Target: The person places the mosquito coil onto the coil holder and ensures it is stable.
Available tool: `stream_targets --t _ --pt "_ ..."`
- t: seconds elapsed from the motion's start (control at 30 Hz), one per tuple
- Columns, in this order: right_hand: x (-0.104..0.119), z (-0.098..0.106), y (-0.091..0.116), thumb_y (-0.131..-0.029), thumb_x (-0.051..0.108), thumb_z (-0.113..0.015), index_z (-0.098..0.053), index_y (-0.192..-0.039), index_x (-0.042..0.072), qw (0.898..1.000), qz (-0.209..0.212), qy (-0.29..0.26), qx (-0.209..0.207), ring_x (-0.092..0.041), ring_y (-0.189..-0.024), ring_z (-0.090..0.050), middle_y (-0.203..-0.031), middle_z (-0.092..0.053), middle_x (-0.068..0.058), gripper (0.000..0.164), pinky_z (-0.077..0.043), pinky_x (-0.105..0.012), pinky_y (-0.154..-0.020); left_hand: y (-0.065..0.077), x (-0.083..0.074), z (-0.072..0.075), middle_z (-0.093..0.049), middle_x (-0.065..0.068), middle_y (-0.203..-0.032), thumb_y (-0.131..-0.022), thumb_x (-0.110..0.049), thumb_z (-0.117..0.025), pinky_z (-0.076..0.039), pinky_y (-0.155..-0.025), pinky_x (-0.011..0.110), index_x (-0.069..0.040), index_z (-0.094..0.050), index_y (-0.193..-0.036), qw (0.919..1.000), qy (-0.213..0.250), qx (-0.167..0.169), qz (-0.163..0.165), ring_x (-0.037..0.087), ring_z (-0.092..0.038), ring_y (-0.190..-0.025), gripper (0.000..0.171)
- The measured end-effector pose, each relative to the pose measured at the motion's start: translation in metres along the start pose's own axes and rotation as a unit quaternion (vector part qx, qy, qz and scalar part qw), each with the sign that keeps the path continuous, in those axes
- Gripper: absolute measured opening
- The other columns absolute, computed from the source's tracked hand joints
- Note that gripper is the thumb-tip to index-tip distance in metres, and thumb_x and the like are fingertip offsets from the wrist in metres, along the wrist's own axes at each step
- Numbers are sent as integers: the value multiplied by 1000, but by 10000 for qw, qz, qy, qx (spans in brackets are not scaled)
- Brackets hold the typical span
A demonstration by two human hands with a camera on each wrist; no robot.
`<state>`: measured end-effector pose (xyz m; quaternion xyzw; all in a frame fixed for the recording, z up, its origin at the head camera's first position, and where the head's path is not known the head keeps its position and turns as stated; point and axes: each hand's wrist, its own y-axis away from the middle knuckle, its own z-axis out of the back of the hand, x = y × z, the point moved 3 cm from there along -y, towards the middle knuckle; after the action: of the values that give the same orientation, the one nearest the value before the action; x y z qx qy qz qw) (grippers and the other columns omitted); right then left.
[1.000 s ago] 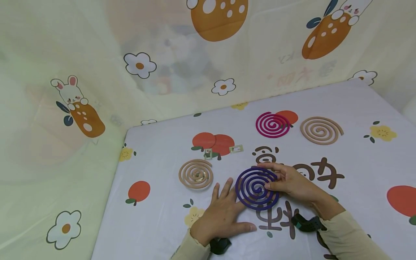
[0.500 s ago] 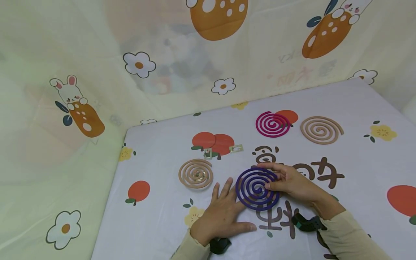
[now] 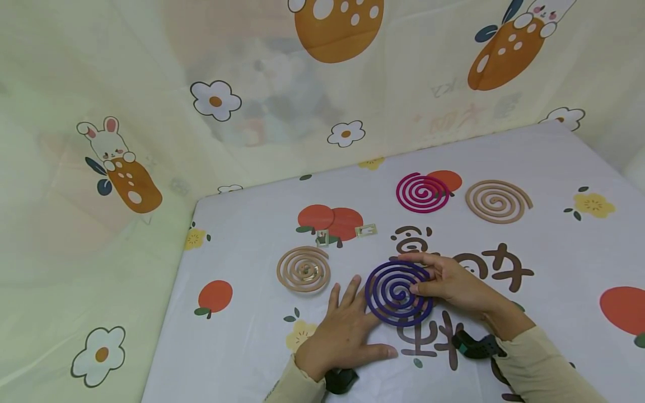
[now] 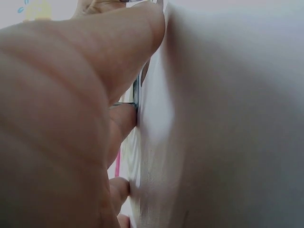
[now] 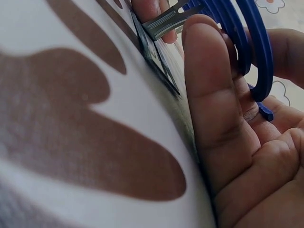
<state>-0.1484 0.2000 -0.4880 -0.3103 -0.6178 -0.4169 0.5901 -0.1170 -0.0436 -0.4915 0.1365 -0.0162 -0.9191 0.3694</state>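
Note:
A dark blue mosquito coil (image 3: 400, 293) lies level, close over the table in the head view. My right hand (image 3: 456, 286) holds its right side, thumb on top and fingers at the far rim. The right wrist view shows a metal coil stand (image 5: 164, 23), its tongue rising from a flat base to the blue coil (image 5: 260, 52). My left hand (image 3: 345, 333) lies with straight, spread fingers on the table. Its index finger passes under the coil, and a left fingertip (image 5: 146, 8) is right at the stand's base. The coil partly hides that finger and the stand.
A tan coil (image 3: 283, 273) with a stand at its centre sits to the left. Farther back are a magenta coil (image 3: 403, 196) and another tan coil (image 3: 476, 202). Two loose metal stands, one upright in view (image 3: 322, 238), the other sideways (image 3: 366, 230), lie mid-table. A printed curtain (image 3: 151, 268) borders the table.

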Motion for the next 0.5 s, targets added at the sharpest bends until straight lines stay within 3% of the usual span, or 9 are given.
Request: stream_targets --t 0.27,0.5 --pt "-1 1 0 -98 12 -73 -40 -157 1 10000 -47 65 10 -33 -119 -68 -136 -62 -31 69 -59 -33 -92 0 0 -1 -3 1 -176 -91 -79 -55 -10 -122 71 -46 -21 -164 10000 19 57 38 38 -2 -161 88" --pt "0 0 1 -98 11 -72 -38 -158 1 9999 -6 -59 104 -27 -117 -69 -132 -65 -29 69 -59 -33 -92 0 0 -1 -1 0 -176 -91 -79 -54 -11 -122 71 -46 -20 -165 10000 -12 38 35 38 -2 -161 88"
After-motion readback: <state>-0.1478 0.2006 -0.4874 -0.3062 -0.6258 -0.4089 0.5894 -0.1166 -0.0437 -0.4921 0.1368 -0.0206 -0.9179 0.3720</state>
